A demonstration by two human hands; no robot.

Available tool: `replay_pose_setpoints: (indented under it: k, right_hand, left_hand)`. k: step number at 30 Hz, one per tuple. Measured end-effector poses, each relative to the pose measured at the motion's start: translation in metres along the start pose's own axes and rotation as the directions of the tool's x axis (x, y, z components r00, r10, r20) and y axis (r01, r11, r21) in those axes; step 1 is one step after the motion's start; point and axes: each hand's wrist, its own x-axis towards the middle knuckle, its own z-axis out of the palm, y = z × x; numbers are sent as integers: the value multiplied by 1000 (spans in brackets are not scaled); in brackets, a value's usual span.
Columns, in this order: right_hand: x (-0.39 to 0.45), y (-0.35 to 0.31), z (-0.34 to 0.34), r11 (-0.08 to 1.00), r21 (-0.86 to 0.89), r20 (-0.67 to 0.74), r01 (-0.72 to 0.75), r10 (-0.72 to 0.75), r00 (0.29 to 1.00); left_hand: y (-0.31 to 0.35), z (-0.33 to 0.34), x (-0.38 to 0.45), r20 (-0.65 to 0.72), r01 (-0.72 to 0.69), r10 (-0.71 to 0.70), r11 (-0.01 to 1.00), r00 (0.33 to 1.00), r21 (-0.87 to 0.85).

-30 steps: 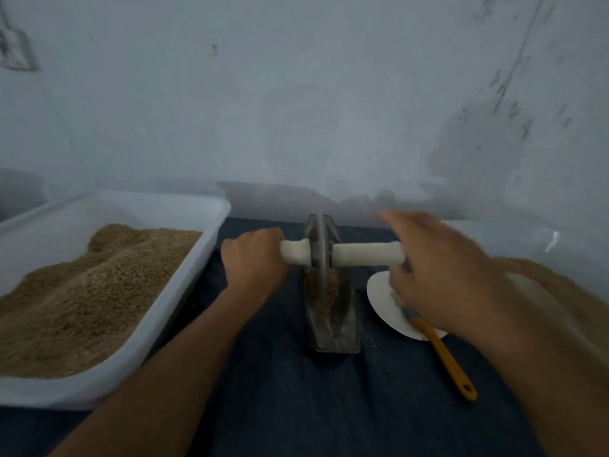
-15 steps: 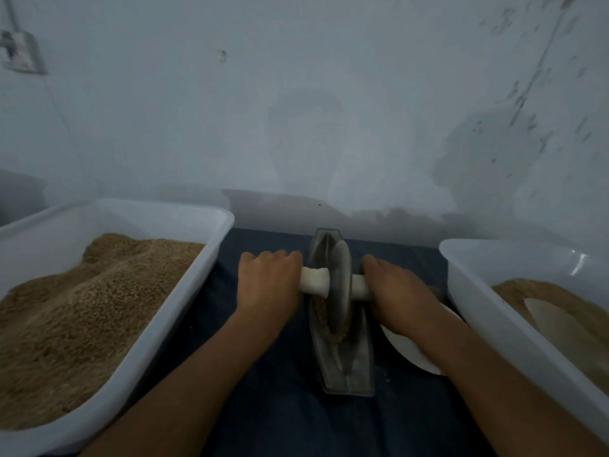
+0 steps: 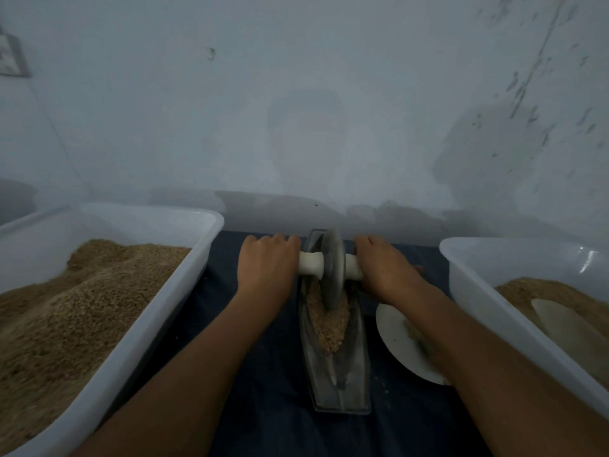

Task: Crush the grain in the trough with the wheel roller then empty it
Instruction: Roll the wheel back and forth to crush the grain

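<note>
No readable text, labels, brands or numbers anywhere in view.

One head-worn view looks forward and down, close over the trough (image 3: 339, 367) (wall beyond).

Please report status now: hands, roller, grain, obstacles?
Left hand, right hand grip white roller handle. Grey stone wheel in trough, on brown grain. Nothing blocking.

Dim, bluish, flat lighting, grainy throughout. Soft shadows on the wall (image 3: 296, 94) behind. Small glare on the right tub (image 3: 586, 263) rim. Wide-angle bowing at the edges; slight softness on the near forearms.
</note>
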Motion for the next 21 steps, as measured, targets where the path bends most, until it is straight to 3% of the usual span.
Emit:
replay_pose_setpoints:
  k: [9,17,21]
  right_hand:
    - [13,5,14,996,-85,-145,1,-13,989]
    - [-13,-9,-2,985,-165,-40,-41,35,999]
    - [-33,-15,-17,985,-170,85,-16,31,996]
  left_hand:
    - [-2,13,12,-38,-3,3,1000,999,1]
    - [-1,5,-9,-6,0,0,1000,1000,17]
    - [0,-4,-20,14,-16,15,999,1000,38]
